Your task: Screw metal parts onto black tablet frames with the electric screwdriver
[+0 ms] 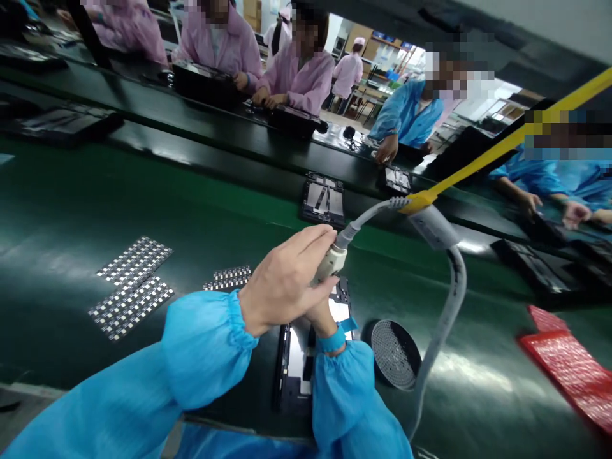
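My left hand (287, 280) is closed over the top of a beige electric screwdriver (332, 260), from which a grey cable (447, 312) loops up and back down. Below it, my right hand (324, 317) shows only at the wrist and the back of the hand. Its fingers are hidden under my left hand. Both hands are over an open black device chassis (291, 370) with white and silver parts inside. The chassis lies on the green belt (71, 210) near the front edge. Both arms wear blue sleeves.
Dotted grey sheets (131, 280) and a smaller one (232, 276) lie to the left. A round black mesh disc (394, 354) sits right of the chassis, red trays (568, 363) further right. Another open device (324, 199) lies further back. A yellow line (507, 148) slants overhead. People in pink and blue coats work across the belt.
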The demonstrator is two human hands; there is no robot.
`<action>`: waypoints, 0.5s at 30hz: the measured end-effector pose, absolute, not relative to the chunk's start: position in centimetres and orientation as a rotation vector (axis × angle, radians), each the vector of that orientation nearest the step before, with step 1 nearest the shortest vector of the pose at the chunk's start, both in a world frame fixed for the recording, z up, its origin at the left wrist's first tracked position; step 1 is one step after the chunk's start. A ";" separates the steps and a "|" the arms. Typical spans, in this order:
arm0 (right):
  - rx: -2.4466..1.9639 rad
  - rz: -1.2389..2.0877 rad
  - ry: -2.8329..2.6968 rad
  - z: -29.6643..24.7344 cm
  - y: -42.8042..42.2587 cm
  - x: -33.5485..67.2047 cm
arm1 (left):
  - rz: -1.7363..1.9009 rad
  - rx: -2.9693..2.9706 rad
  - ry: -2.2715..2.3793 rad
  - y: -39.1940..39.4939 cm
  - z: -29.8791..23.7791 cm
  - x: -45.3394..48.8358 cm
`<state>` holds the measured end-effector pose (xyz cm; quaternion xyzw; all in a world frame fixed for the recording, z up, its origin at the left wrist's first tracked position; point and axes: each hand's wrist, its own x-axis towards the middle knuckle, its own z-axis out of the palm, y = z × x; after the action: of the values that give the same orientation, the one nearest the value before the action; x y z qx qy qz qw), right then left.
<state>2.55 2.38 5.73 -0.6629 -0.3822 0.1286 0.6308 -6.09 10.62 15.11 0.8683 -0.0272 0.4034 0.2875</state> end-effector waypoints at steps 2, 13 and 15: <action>-1.489 0.277 -0.851 5.8 2.4 2.6 | 1.116 2.362 -0.089 10.5 15.4 -5.6; -1.398 0.314 -0.786 6.3 2.5 2.3 | 1.184 2.280 -0.002 9.6 15.4 -5.5; -1.407 0.329 -0.742 6.3 2.4 2.2 | 1.099 2.233 0.098 9.5 15.5 -5.6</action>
<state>2.16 2.40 6.28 -0.6286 -0.3317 0.1469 0.6880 -5.64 9.48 15.48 0.8495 0.0374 0.4180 0.3199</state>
